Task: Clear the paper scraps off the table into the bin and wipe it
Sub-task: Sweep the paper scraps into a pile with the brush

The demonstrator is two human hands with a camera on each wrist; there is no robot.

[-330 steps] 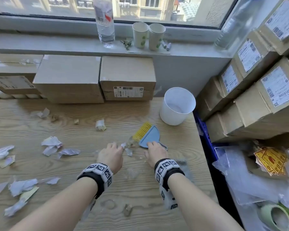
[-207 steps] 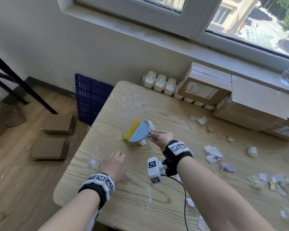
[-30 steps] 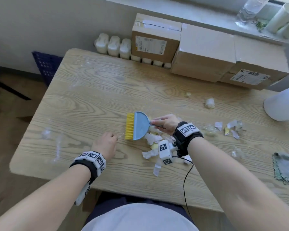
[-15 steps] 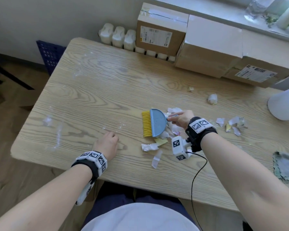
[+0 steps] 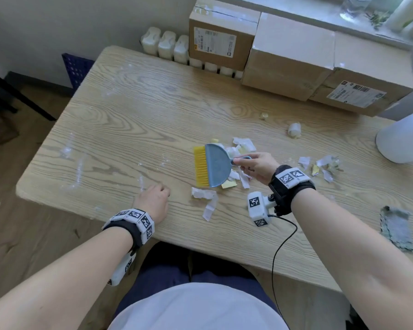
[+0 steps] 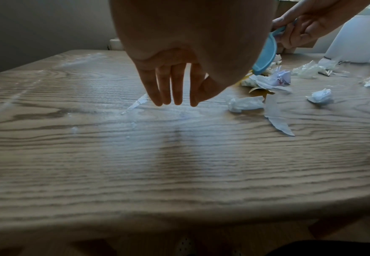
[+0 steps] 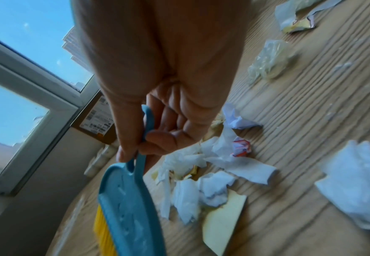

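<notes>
My right hand [image 5: 253,164] [image 7: 144,138] grips the handle of a small blue brush [image 5: 216,167] [image 7: 127,204] with yellow bristles. A heap of white and yellow paper scraps [image 5: 236,177] [image 7: 201,181] lies under and beside the brush on the wooden table [image 5: 129,115]. More scraps [image 5: 322,165] lie further right, and two strips [image 5: 206,201] sit nearer the front edge. My left hand [image 5: 153,201] [image 6: 175,93] hangs with straight fingers just over the table, holding nothing. The white bin [image 5: 405,136] stands at the far right.
Cardboard boxes [image 5: 289,55] and white bottles [image 5: 167,45] line the back edge. A grey cloth [image 5: 395,228] lies at the front right. A crumpled ball [image 5: 294,129] sits behind the heap. White smears [image 5: 74,163] mark the left side. A blue crate [image 5: 76,67] stands beyond the table's left end.
My right hand has swept the brush to the right, pushing the scraps into a heap. Two strips stayed behind near the front edge. The left hand stayed put.
</notes>
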